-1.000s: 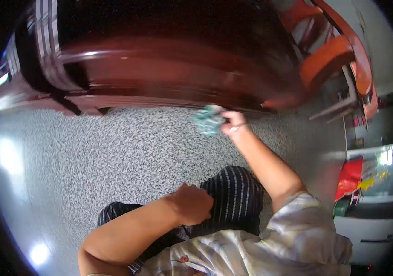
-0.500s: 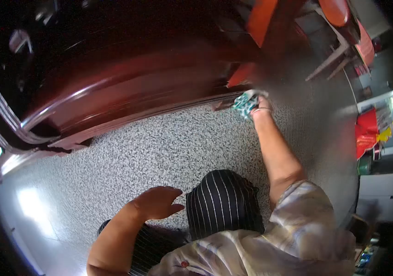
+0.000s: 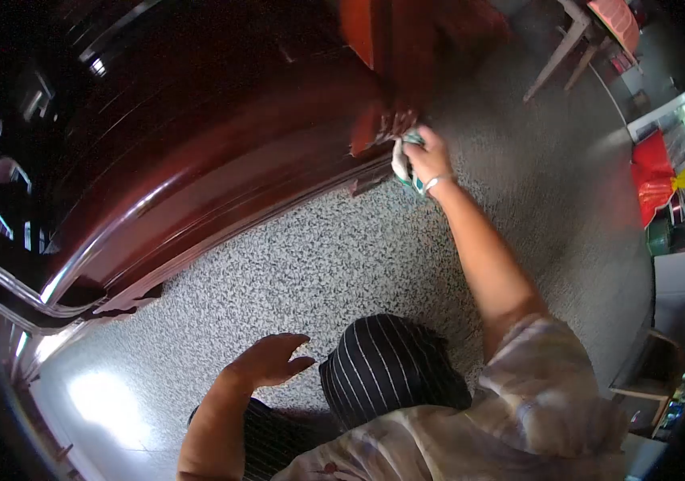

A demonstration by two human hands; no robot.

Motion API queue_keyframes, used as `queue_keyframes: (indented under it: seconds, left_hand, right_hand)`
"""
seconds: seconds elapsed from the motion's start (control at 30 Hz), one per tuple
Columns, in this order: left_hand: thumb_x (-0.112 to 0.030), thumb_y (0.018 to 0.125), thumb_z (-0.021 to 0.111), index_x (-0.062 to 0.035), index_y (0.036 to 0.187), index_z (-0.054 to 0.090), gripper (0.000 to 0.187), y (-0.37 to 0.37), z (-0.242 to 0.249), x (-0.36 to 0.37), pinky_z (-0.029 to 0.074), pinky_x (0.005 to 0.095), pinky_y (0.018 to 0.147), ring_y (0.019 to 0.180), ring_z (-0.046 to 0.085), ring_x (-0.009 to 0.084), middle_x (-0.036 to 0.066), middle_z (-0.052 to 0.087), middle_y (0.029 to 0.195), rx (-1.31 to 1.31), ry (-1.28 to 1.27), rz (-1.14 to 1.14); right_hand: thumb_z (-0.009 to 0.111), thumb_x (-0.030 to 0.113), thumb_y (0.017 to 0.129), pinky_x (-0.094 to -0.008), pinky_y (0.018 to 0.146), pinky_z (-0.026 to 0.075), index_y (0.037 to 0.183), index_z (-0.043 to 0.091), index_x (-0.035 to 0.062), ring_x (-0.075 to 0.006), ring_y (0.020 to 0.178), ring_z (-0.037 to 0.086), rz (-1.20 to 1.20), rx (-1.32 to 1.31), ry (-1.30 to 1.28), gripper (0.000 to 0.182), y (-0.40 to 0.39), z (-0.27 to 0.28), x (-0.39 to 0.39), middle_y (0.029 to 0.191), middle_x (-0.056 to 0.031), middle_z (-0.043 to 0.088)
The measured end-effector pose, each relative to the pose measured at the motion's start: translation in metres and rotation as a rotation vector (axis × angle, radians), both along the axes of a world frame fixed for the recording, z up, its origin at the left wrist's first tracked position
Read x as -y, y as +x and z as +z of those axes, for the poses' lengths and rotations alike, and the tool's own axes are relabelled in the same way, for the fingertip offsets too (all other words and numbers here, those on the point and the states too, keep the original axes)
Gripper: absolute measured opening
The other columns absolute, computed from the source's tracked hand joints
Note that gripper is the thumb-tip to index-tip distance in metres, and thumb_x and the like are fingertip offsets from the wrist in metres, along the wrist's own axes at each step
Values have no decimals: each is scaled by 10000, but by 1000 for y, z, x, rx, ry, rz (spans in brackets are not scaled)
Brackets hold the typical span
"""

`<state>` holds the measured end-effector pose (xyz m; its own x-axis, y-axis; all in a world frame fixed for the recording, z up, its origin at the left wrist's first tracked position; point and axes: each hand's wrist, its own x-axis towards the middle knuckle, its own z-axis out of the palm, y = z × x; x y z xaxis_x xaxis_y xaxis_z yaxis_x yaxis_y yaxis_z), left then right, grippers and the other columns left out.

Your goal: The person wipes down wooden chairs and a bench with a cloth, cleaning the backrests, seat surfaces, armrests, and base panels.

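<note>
At one o'clock the right hand (image 3: pixel 429 156) is gripping a cloth (image 3: pixel 399 163) beside carved wood (image 3: pixel 395 123), whose edges could snag loose folds, while the left hand (image 3: pixel 273 359) is hanging empty.

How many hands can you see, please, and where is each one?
2: the right hand, holding a green and white cloth by the dark red furniture, and the left hand, open beside the striped trouser knee.

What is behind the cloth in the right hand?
Just past the cloth, carved reddish-brown wood shows above and speckled floor below. What lies directly behind the cloth and the right hand is covered; whether they touch the wood is unclear.
</note>
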<state>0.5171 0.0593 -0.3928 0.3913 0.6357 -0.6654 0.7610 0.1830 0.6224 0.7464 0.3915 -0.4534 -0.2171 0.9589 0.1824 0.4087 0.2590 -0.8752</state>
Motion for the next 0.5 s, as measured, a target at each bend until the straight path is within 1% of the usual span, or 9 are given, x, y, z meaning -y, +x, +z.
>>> queue_keyframes:
  seconds: [0.1,0.13,0.2,0.27,0.33,0.37,0.4,0.43,0.5]
  left_hand:
    - [-424,834,494,-33,1205,446,542,3,-10,-3,381,402,912,1078,482,333,204,520,1135,3,-11,24]
    - [-373,832,519,-34,1178,474,487,1,-14,-3,401,391,890,1054,506,316,197,541,1105,-23,5,40]
    - [-322,830,544,-35,1151,503,433,-1,-12,-11,421,380,868,1029,530,299,190,561,1075,-57,39,49]
    - [-167,801,595,-34,1080,552,312,1,8,-20,443,340,840,980,564,255,164,589,1032,23,190,375]
    - [-32,742,629,-21,1049,546,318,-3,49,-41,437,320,846,959,568,224,129,597,1019,155,493,400]
    - [5,749,604,-24,1090,506,356,-7,70,-53,418,346,871,984,552,243,130,585,1034,215,639,394]
    - [43,717,609,1,978,582,266,1,99,-72,438,311,823,953,566,217,148,601,966,225,828,508]
    - [70,730,571,13,1019,551,296,0,109,-89,431,306,833,973,553,216,145,583,998,354,966,564]
    - [43,773,536,0,1076,500,308,-7,143,-133,443,303,811,927,559,233,141,544,1054,219,1030,469]
  right_hand:
    - [528,103,678,-326,535,426,739,565,-7,-196,518,529,-16,221,65,132,-13,15,9,561,-132,553]
    - [533,90,661,-318,540,426,788,588,-6,-178,553,535,13,321,85,169,-8,25,18,602,-124,568]
    - [523,58,644,-298,552,432,849,598,-7,-151,588,537,50,159,1,228,12,16,31,680,-109,599]
    - [503,19,641,-272,582,442,894,599,-20,-137,632,541,61,86,-201,274,32,6,47,763,-80,619]
    - [481,2,665,-292,675,488,939,593,-25,-169,763,596,-72,-459,-471,297,52,-23,34,848,-89,622]
    - [491,11,688,-293,644,475,923,588,-21,-152,718,575,-32,-617,-417,256,49,-7,33,811,-72,609]
    - [501,21,711,-294,613,462,906,583,-17,-136,673,554,9,-777,-359,215,42,14,33,774,-55,597]
    - [523,49,728,-298,614,454,896,576,5,-134,665,537,58,-736,-408,181,36,18,26,753,-47,579]
    - [527,100,740,-315,600,448,903,583,28,-151,621,515,87,-360,-370,186,11,-14,13,729,-73,573]
